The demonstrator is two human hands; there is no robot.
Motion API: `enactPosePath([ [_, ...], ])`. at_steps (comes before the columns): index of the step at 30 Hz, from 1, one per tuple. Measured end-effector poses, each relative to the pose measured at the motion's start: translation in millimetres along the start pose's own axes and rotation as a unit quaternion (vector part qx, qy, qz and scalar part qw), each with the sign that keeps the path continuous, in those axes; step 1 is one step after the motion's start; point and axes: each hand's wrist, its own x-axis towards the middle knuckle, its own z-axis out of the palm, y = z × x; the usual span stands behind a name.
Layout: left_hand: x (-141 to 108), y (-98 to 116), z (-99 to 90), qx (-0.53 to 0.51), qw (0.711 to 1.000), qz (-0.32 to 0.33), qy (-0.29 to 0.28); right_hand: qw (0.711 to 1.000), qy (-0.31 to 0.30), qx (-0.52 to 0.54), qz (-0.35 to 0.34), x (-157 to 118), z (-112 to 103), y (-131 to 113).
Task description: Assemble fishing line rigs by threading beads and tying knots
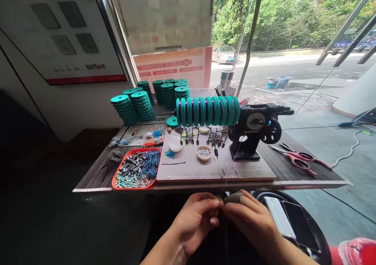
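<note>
My left hand (196, 220) pinches something tiny between thumb and forefinger, just below the table's front edge. Its fingertips meet those of my right hand (252, 218), which is also closed, with a grey covering on one finger. What they hold is too small to name. A thin line runs up from the fingertips towards the black winding machine (248, 135). Teal spools (208, 111) sit in a row on the machine's shaft, with dark small weights (216, 153) hanging below. A round dish of silvery beads (203, 153) stands on the pale board (188, 173).
An orange tray (136, 169) of weights and blue pieces stands left on the table. Teal spool stacks (142, 106) rise behind it. Red-handled scissors (302, 160) lie at the right. A phone (301, 222) rests on a round black surface at the lower right.
</note>
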Motion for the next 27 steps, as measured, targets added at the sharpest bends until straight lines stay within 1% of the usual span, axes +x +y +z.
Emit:
enactPosePath([
  [1, -0.6, 0.4, 0.4, 0.008, 1.0, 0.0, -0.005, 0.994, -0.017, 0.061, 0.087, -0.8, 1.2, -0.3],
  [2, -1.1, 1.2, 0.9, 0.019, 1.0, 0.001, -0.013, 0.978, -0.042, 0.122, 0.165, -1.8, 1.8, -1.4],
  [3, -1.5, 2.2, 1.5, 0.026, 0.999, -0.001, -0.022, 0.956, -0.067, 0.175, 0.224, -3.2, 1.9, -3.4],
  [4, -2.1, 3.4, 2.1, 0.048, 0.998, 0.008, -0.028, 0.939, -0.089, 0.211, 0.259, -4.9, 1.8, -6.3],
  [5, -2.8, 4.5, 2.6, 0.093, 0.995, 0.036, -0.027, 0.931, -0.104, 0.223, 0.268, -6.7, 1.4, -10.1],
  [6, -3.8, 5.2, 2.9, 0.164, 0.983, 0.086, -0.013, 0.936, -0.116, 0.213, 0.256, -8.4, 0.7, -14.6],
  [7, -4.9, 5.2, 2.8, 0.256, 0.955, 0.152, 0.011, 0.95, -0.117, 0.181, 0.226, -9.3, -0.3, -19.6],
  [8, -6.0, 4.4, 2.1, 0.355, 0.906, 0.227, 0.038, 0.967, -0.108, 0.137, 0.183, -8.7, -1.7, -24.9],
  [9, -7.0, 2.7, 0.7, 0.445, 0.842, 0.299, 0.064, 0.981, -0.096, 0.096, 0.135, -5.7, -3.7, -30.1],
  [10, -7.4, 0.1, -1.5, 0.513, 0.772, 0.365, 0.088, 0.989, -0.092, 0.07, 0.094, 0.3, -6.0, -34.9],
  [11, -7.1, -3.2, -4.3, 0.553, 0.709, 0.422, 0.11, 0.99, -0.101, 0.064, 0.07, 9.9, -8.7, -38.8],
  [12, -6.0, -6.7, -7.8, 0.577, 0.65, 0.477, 0.13, 0.987, -0.125, 0.078, 0.07, 23.0, -11.3, -41.4],
  [13, -4.2, -10.0, -11.6, 0.587, 0.589, 0.533, 0.156, 0.974, -0.17, 0.11, 0.097, 39.1, -13.3, -42.3],
  [14, -1.8, -12.7, -15.5, 0.59, 0.53, 0.581, 0.184, 0.954, -0.222, 0.145, 0.139, 57.3, -14.2, -41.5],
  [15, 0.9, -14.6, -19.2, 0.588, 0.477, 0.618, 0.212, 0.931, -0.256, 0.176, 0.193, 76.4, -13.5, -38.9],
  [16, 3.4, -15.7, -22.5, 0.585, 0.433, 0.643, 0.238, 0.908, -0.283, 0.197, 0.237, 95.0, -10.9, -35.0],
  [17, 5.5, -15.8, -25.1, 0.583, 0.399, 0.659, 0.258, 0.895, -0.302, 0.204, 0.257, 112.1, -6.6, -30.3],
  [18, 6.9, -15.2, -27.0, 0.583, 0.373, 0.668, 0.273, 0.885, -0.317, 0.207, 0.27, 126.8, -0.9, -25.6],
  [19, 7.3, -13.9, -28.0, 0.584, 0.355, 0.675, 0.278, 0.88, -0.329, 0.205, 0.275, 138.4, 5.3, -21.4],
  [20, 6.7, -11.9, -28.0, 0.584, 0.347, 0.682, 0.27, 0.877, -0.34, 0.2, 0.275, 146.7, 11.3, -18.4],
  [21, 5.2, -9.4, -27.0, 0.582, 0.359, 0.685, 0.25, 0.875, -0.349, 0.195, 0.273, 151.5, 16.0, -16.9],
  [22, 3.1, -6.3, -25.1, 0.573, 0.397, 0.682, 0.222, 0.875, -0.354, 0.189, 0.269, 152.9, 18.6, -16.9],
  [23, 0.5, -2.7, -22.5, 0.55, 0.471, 0.663, 0.19, 0.879, -0.354, 0.183, 0.262, 150.9, 18.7, -18.1],
  [24, -2.2, 1.6, -19.6, 0.502, 0.589, 0.612, 0.16, 0.884, -0.347, 0.178, 0.258, 145.5, 16.1, -20.2],
  [25, -4.6, 6.4, -16.5, 0.429, 0.719, 0.53, 0.131, 0.898, -0.327, 0.165, 0.244, 137.1, 11.0, -22.5],
  [26, -6.5, 11.3, -13.8, 0.332, 0.844, 0.409, 0.104, 0.923, -0.291, 0.135, 0.214, 126.1, 4.3, -24.7],
  [27, -7.6, 16.3, -11.7, 0.221, 0.936, 0.264, 0.075, 0.95, -0.243, 0.096, 0.172, 113.0, -3.2, -26.1],
])
